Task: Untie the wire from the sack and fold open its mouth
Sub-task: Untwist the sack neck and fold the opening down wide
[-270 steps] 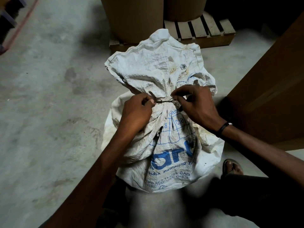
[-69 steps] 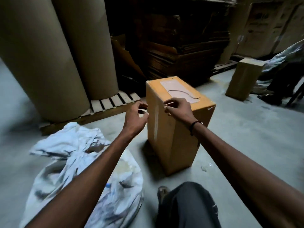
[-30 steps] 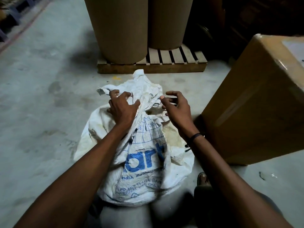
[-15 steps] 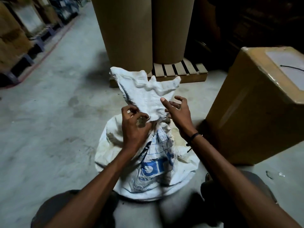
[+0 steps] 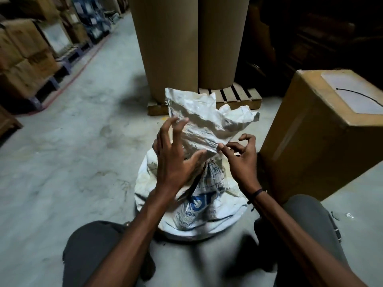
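The white woven sack (image 5: pixel 204 206) with blue print stands on the floor between my knees. Its crumpled top (image 5: pixel 207 121) stands upright and no wire shows around its neck. My left hand (image 5: pixel 172 162) is at the left side of the neck, fingers spread, with fingertips and thumb against the fabric. My right hand (image 5: pixel 240 160) pinches the fabric at the neck's right side between thumb and forefinger. A thin black wire (image 5: pixel 360 96) lies on top of the cardboard box (image 5: pixel 310 146) to my right.
Two tall brown paper rolls (image 5: pixel 172 48) stand on a wooden pallet (image 5: pixel 234 96) right behind the sack. The cardboard box stands close against the sack's right side. Stacked cartons on pallets (image 5: pixel 22 59) line the far left, with concrete floor (image 5: pixel 72 152) between.
The sack's top has risen and spread wider. My left hand has let go its closed grip and opened its fingers; my right hand has closed into a pinch on the fabric.
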Tool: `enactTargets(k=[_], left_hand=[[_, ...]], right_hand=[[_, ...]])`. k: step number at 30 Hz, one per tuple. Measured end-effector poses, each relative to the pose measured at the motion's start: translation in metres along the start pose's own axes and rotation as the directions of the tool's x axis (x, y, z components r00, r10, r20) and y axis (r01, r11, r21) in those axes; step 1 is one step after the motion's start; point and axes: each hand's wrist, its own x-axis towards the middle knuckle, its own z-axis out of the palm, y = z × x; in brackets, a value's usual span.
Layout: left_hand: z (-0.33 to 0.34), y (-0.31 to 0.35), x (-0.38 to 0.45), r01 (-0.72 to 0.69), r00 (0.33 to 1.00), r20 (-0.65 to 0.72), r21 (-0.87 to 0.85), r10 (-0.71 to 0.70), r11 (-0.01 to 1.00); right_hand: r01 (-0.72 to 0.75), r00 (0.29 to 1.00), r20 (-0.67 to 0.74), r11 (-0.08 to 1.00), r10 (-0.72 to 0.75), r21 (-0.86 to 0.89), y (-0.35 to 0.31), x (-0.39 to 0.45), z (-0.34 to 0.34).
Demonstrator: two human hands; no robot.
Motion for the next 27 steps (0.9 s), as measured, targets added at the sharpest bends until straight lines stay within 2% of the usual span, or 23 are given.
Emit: enactTargets(k=[2, 3, 5, 6, 7, 10, 13, 16, 18, 20, 22, 24, 25, 27], left_hand=[[-0.011, 0.003, 0.025, -0.180, 0.973, 0.164, 0.111, 0.160, 0.977], [-0.016, 0.003, 0.038, -0.280, 0.930, 0.293, 0.171, 0.222, 0.945], [-0.026, 0.006, 0.061, -0.440, 0.800, 0.544, 0.244, 0.254, 0.864], [-0.033, 0.008, 0.068, -0.484, 0.748, 0.616, 0.254, 0.245, 0.837], [-0.038, 0.009, 0.072, -0.500, 0.725, 0.642, 0.242, 0.249, 0.831], [-0.051, 0.007, 0.066, -0.466, 0.755, 0.578, 0.137, 0.311, 0.874], [-0.057, 0.002, 0.043, -0.388, 0.794, 0.516, 0.021, 0.323, 0.921], [-0.057, 0.003, 0.021, -0.269, 0.815, 0.498, -0.129, 0.296, 0.955], [-0.056, 0.007, 0.005, -0.229, 0.811, 0.500, -0.205, 0.303, 0.951], [-0.054, 0.013, -0.011, -0.269, 0.781, 0.520, -0.219, 0.345, 0.938], [-0.051, 0.019, -0.027, -0.282, 0.749, 0.563, -0.205, 0.349, 0.937], [-0.048, 0.020, -0.042, -0.257, 0.748, 0.581, -0.191, 0.320, 0.947], [-0.046, 0.019, -0.049, -0.212, 0.759, 0.587, -0.185, 0.281, 0.960], [-0.045, 0.015, -0.061, -0.052, 0.777, 0.613, -0.170, 0.147, 0.984]], right_hand=[[0.072, 0.997, 0.026, 0.996, -0.071, -0.047, -0.004, -0.014, -0.003], [0.109, 0.993, 0.045, 0.992, -0.106, -0.070, -0.005, -0.022, -0.004], [0.166, 0.984, 0.086, 0.980, -0.157, -0.109, -0.004, -0.038, -0.005], [0.180, 0.980, 0.103, 0.976, -0.168, -0.126, -0.005, -0.046, -0.007], [0.188, 0.979, 0.111, 0.972, -0.173, -0.140, -0.007, -0.054, -0.010], [0.243, 0.969, 0.017, 0.952, -0.245, -0.187, -0.025, -0.068, -0.025], [0.401, 0.897, -0.115, 0.896, -0.426, -0.194, -0.059, -0.065, -0.037], [0.456, 0.871, -0.027, 0.828, -0.490, -0.327, -0.088, -0.036, -0.031], [0.440, 0.891, 0.108, 0.776, -0.442, -0.451, -0.096, -0.010, -0.022], [0.417, 0.908, 0.228, 0.720, -0.350, -0.554, -0.098, 0.010, -0.014], [0.345, 0.938, 0.240, 0.709, -0.250, -0.614, -0.099, 0.021, -0.008], [0.213, 0.971, 0.220, 0.732, -0.089, -0.647, -0.096, 0.022, -0.007], [0.188, 0.971, 0.237, 0.726, -0.036, -0.662, -0.091, 0.019, -0.008], [0.219, 0.957, 0.290, 0.721, -0.027, -0.657, -0.073, 0.010, -0.015]])
